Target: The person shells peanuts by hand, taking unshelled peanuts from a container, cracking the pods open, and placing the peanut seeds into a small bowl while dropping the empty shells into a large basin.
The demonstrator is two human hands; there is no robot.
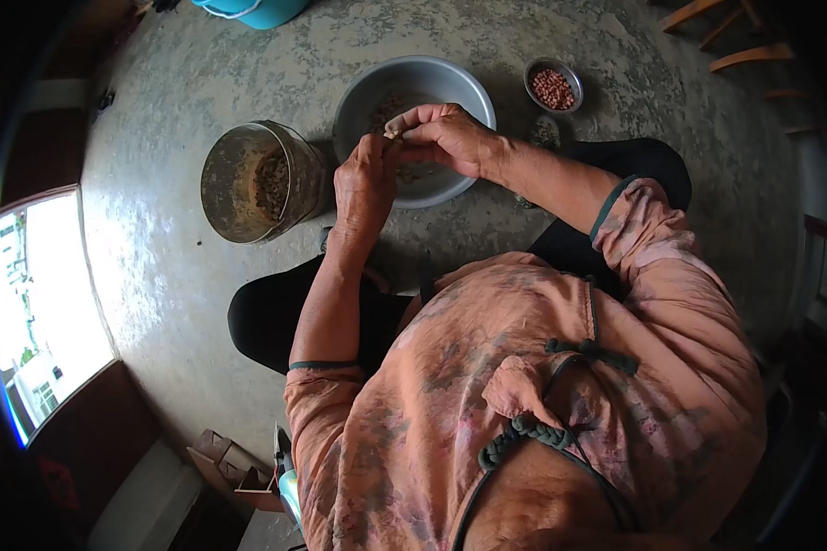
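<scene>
Both hands meet above a wide grey basin (pixel 478 101), which holds scattered peanut shells (pixel 418 173). A small, pale peanut in its shell (pixel 392 134) is pinched between the fingertips of my left hand (pixel 364 188) and my right hand (pixel 452 140). The fingers of both hands are closed around it, and they partly hide it. Left of the basin, a tilted-looking bucket (pixel 225 197) contains brownish unshelled peanuts (pixel 271 184). To the right stands a small metal bowl (pixel 577 90) with reddish shelled peanut kernels (pixel 551 88).
A blue bucket (pixel 265 13) stands at the top edge on the worn concrete floor (pixel 560 37). Wooden chair legs (pixel 749 57) are at the upper right. Bent knees (pixel 271 312) flank the work area. A box (pixel 230 464) sits at the lower left, near a bright doorway (pixel 46 312).
</scene>
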